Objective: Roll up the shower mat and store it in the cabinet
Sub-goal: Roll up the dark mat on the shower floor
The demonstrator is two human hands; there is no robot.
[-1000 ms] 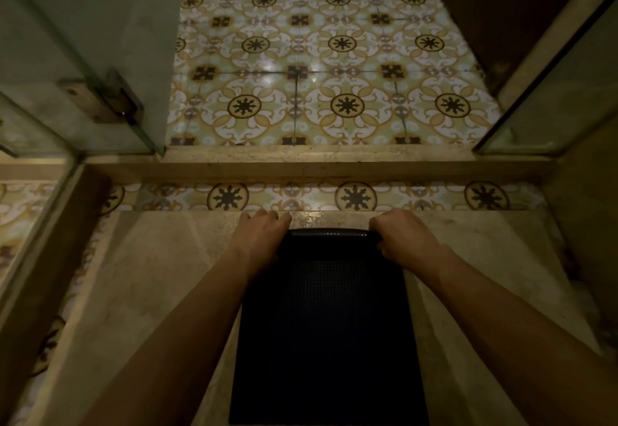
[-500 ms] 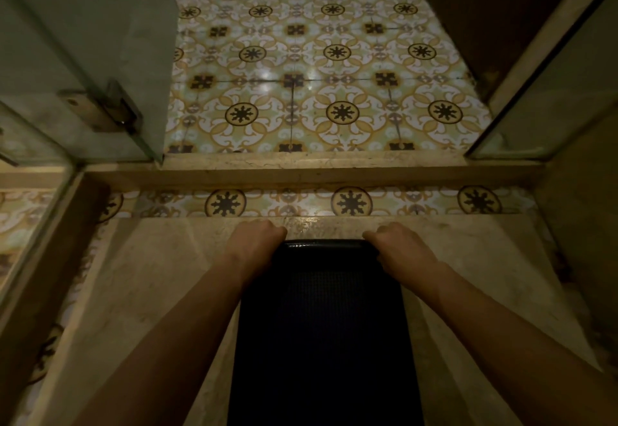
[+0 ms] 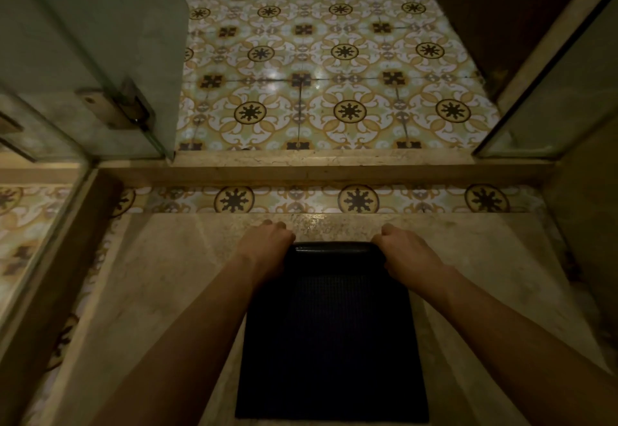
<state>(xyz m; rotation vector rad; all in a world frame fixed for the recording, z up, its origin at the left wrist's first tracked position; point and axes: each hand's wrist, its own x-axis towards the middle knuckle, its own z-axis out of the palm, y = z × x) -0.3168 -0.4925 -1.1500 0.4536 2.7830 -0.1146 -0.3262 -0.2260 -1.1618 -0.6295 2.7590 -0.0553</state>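
Observation:
A dark, textured shower mat (image 3: 331,342) lies flat on the beige stone shower floor (image 3: 160,292), running from the bottom of the view up to a curled far edge. That far edge is rolled over into a narrow tube between my hands. My left hand (image 3: 266,245) grips the left end of the roll, fingers curled around it. My right hand (image 3: 406,253) grips the right end the same way. Both forearms reach in from the bottom corners. No cabinet is in sight.
A raised stone threshold (image 3: 321,166) crosses the view beyond the mat, with patterned floor tiles (image 3: 334,74) past it. A glass shower door with a metal hinge (image 3: 113,108) stands at left, a glass panel (image 3: 551,108) at right, and dark wood (image 3: 501,7) at far right.
Both hands have drawn the rolled far edge of the mat toward me, so the roll is slightly thicker and the flat part shorter. The view has tilted down a little.

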